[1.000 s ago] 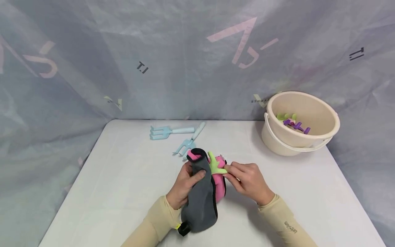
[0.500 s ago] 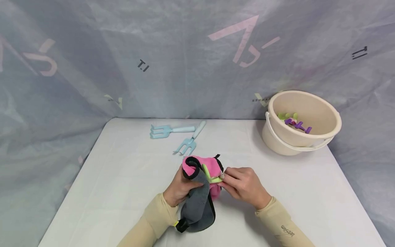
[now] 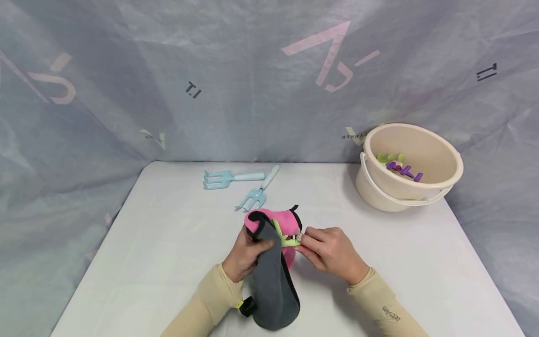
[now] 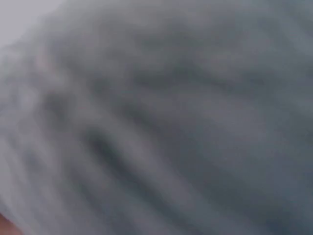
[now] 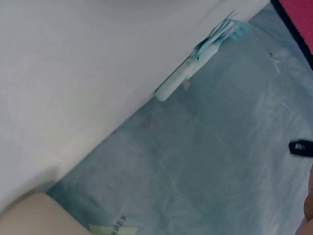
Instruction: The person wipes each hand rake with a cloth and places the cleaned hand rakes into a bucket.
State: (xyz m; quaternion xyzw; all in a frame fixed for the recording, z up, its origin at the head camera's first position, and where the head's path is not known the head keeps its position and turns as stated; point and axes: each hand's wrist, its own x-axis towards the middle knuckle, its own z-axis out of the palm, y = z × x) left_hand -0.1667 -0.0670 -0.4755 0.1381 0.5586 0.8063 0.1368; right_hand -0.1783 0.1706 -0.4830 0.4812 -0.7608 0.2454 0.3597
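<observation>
A two-sided cloth [image 3: 269, 285], grey on one face and pink on the other with black edging, hangs in my left hand [image 3: 243, 255], whose thumb presses on the grey face. Between the cloth's folds sits a lime-green garden fork [image 3: 290, 242], its pronged end partly covered by pink fabric. My right hand [image 3: 332, 252] pinches this fork at its right side; its handle is hidden. Blurred grey cloth [image 4: 195, 127] fills the left wrist view. In the right wrist view a pink corner of cloth [image 5: 301, 22] and a sliver of the right hand [image 5: 309, 210] show.
Two light-blue garden forks [image 3: 218, 179] [image 3: 256, 195] lie behind the hands on the white table [image 3: 168, 262]. At the back right stands a cream bucket [image 3: 381, 196] with its handle down, holding purple [image 3: 404, 171] and green pronged tools. A grey printed sheet [image 3: 236, 93] hangs behind.
The cloth has turned so that more pink shows along its top, and its grey part hangs lower. My right hand has shifted slightly left with the green fork.
</observation>
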